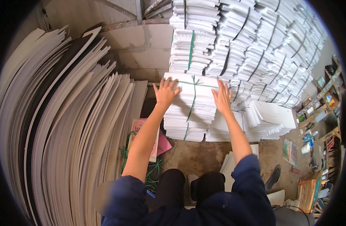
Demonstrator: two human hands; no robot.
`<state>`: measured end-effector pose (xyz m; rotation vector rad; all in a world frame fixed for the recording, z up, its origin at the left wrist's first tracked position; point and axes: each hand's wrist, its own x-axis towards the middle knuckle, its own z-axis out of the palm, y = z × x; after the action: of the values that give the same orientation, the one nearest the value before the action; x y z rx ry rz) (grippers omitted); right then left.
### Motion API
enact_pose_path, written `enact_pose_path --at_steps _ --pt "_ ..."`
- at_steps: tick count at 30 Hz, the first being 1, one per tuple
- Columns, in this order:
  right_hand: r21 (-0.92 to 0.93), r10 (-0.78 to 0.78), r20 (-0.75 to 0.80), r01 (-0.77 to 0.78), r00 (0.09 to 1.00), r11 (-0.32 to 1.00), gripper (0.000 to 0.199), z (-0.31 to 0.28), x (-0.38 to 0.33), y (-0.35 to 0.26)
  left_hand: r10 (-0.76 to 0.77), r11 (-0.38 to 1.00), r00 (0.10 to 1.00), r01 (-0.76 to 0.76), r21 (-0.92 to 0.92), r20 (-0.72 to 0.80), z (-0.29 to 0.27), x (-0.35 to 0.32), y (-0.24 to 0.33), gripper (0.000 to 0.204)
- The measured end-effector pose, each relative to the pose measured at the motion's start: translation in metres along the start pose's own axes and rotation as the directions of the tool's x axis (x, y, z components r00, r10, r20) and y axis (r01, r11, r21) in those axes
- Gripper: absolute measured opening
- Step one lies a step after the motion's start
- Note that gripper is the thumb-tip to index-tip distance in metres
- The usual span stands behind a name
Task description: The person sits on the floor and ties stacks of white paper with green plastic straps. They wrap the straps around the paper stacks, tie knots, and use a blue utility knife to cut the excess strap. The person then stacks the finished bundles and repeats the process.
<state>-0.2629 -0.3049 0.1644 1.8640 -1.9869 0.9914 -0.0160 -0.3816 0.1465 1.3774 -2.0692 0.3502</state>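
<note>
A bundle of white paper sheets (203, 98), tied crosswise with green twine (194, 88) knotted on top, sits on a stack in front of me. My left hand (166, 91) rests on its left top edge with the fingers spread. On the opposite edge lies my right hand (222, 95), fingers also apart and stretched out. Neither hand grips anything. Below the tied bundle, another white bundle (185, 135) with a green tie stands on the floor.
Tall tied paper stacks (252, 49) rise behind and to the right. Large upright sheets of board (75, 132) fill the left side. Loose green twine (154, 173) lies near my left leg beside pink printed sheets (164, 145). Cluttered shelves (329, 101) stand far right. An untied paper pile (269, 115) sits right.
</note>
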Motion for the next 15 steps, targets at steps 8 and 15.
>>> enact_pose_path --at_steps 8,15 --pt "0.021 0.409 0.466 -0.472 0.785 0.881 0.03 -0.115 -0.321 0.161 -0.061 0.982 0.998 0.065 -0.176 0.024 -0.031 -0.048 0.041 0.054" --pt "-0.003 0.657 0.614 -0.831 0.438 0.557 0.023 -0.138 -0.403 0.187 0.254 0.893 0.967 -0.227 -0.388 0.019 -0.016 -0.127 0.119 0.058"
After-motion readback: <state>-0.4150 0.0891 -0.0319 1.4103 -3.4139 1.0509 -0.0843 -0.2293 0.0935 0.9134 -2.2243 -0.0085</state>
